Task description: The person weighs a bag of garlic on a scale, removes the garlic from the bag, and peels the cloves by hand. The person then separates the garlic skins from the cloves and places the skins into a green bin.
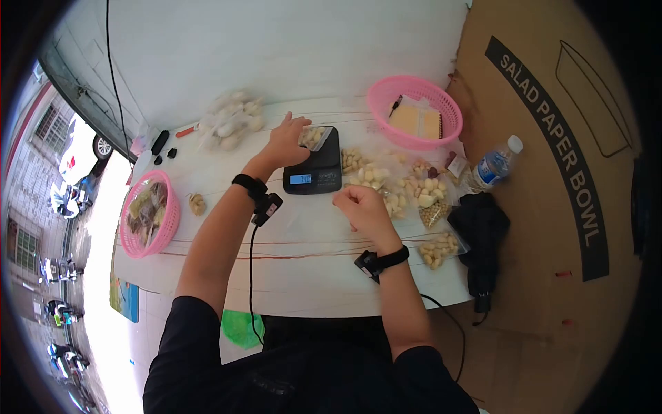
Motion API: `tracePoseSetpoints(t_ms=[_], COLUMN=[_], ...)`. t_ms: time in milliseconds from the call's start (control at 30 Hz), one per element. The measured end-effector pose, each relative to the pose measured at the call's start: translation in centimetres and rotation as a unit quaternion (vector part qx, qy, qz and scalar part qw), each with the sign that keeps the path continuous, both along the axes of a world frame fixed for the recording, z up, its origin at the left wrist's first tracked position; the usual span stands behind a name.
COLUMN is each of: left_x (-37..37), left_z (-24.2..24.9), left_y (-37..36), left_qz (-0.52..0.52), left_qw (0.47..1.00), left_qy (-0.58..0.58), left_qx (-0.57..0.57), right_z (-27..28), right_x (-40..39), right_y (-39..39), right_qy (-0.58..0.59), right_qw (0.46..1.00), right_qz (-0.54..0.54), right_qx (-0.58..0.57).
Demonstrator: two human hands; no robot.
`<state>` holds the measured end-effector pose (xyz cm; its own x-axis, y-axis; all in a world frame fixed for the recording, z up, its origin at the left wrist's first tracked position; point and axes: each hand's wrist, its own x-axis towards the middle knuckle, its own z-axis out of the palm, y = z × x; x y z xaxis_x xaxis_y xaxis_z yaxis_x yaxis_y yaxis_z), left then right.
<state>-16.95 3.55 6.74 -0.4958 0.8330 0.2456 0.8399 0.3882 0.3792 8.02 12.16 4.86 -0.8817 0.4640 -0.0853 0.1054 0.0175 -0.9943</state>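
A black digital kitchen scale [317, 181] with a lit display sits mid-table. On its platform lies a small clear bag of pale, clove-like pieces [314, 136]. My left hand [285, 143] reaches over the scale's left side, fingers stretched out, right at the bag's edge. My right hand [365, 212] is curled into a loose fist near the scale's lower right corner, with nothing showing in it. Beside it are several clear bags of pale pieces [372, 176] and a bag of small beige beans or seeds [432, 214].
A pink basket [452, 124] with a notebook [417, 121] and pen stands back right, near a water bottle [495, 164] and a black folded umbrella [479, 234]. Another pink basket [172, 224] of bags is left. A bag of whitish round things [231, 123] lies at the back.
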Motion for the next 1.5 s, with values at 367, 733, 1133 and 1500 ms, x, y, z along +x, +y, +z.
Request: tracePoseSetpoints(t_ms=[367,733,1133,1500], left_x=[-1.6,3.1,6.7,8.6], left_z=[0.0,4.6,6.2,9.0], left_y=[2.0,6.2,16.3,8.0], left_qz=[0.014,0.003,0.048,-0.026], left_qw=[0.996,0.97,0.827,0.904], left_qy=[-0.087,-0.204,-0.532,-0.415], left_qx=[-0.008,0.131,0.176,0.096], right_z=[1.1,0.5,0.5,-0.1], right_x=[0.4,0.2,0.3,0.1], right_y=[-0.4,-0.5,-0.2,0.0], right_qy=[0.004,0.021,0.02,0.022], right_qw=[1.0,0.998,0.997,0.997], right_qz=[-0.002,-0.009,-0.014,-0.001], right_qx=[0.017,0.054,0.076,0.08])
